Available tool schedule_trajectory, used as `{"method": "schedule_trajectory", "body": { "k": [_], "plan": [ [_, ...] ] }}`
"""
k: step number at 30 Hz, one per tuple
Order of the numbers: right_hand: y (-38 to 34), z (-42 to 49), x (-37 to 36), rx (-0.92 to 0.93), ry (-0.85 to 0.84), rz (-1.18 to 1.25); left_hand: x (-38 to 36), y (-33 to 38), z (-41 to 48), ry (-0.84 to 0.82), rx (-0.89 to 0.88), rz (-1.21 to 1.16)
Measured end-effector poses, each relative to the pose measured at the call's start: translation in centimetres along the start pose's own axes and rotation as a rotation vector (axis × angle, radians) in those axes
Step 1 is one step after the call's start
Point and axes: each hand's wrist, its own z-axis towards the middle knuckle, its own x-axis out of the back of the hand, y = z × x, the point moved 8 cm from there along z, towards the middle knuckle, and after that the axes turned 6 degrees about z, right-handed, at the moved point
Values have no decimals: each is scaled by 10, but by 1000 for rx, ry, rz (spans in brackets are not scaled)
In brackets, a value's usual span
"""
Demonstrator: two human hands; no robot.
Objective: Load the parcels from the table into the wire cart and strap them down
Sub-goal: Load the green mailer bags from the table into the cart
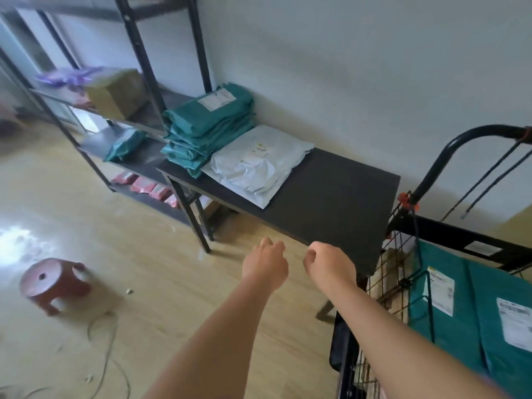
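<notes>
Two bare hands hang in the air just before the near edge of the desk (331,197). The left hand (266,263) and right hand (328,263) have loosely curled fingers and hold nothing.

The desk is black and stands against a pale wall (345,67) on a light wood floor (149,254). On it a grey parcel (253,165) lies flat, its long axis across the desk, touching a stack of green parcels (210,125) at the far end.

At the right is the wire cart (400,254), where two green parcels (449,312) lie side by side, lengthwise from handle (460,145) to viewer. Their white labels are too blurred to read.

A metal shelf rack (138,53) and a red stool (54,280) stand to the left.
</notes>
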Motion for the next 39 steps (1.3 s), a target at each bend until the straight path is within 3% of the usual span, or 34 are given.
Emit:
{"method": "schedule_trajectory", "body": {
  "k": [16,33,39],
  "plan": [
    [-138,67,-19,83,-25,128,68,-126,59,127,168,-155],
    [-236,292,-1,141,-46,168,146,-172,273,142,193,-108],
    [-256,343,0,119,-76,164,178,-181,319,231,195,-89]
  ]
}}
